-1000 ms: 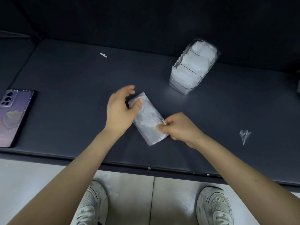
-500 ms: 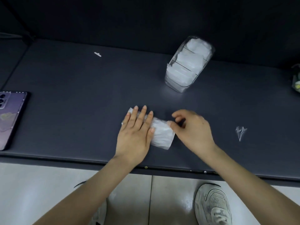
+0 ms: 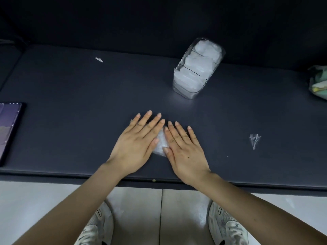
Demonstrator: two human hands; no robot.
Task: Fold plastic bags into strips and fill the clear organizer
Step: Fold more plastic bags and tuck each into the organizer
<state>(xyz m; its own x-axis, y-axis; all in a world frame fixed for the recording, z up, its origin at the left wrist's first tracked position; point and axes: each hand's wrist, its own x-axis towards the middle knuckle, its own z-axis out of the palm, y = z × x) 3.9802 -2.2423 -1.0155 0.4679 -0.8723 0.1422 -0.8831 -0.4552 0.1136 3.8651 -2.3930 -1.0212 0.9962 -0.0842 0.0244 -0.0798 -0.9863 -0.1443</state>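
Observation:
A folded translucent plastic bag lies flat on the dark table near its front edge. My left hand presses on its left part with straight fingers. My right hand lies flat on its right part, fingers straight too. Only a narrow strip of the bag shows between the two hands, plus a small corner left of my left fingers. The clear organizer stands farther back and to the right, with white folded bags packed in its divided sections.
A phone lies at the table's left edge. A small crumpled plastic scrap sits to the right, and a tiny white piece at the back left. A greenish pouch is at the far right. The front table edge runs just below my wrists.
The bag was held up between both hands, then laid down. My right hand has gone from pinching the bag's end to lying flat on it beside my left hand.

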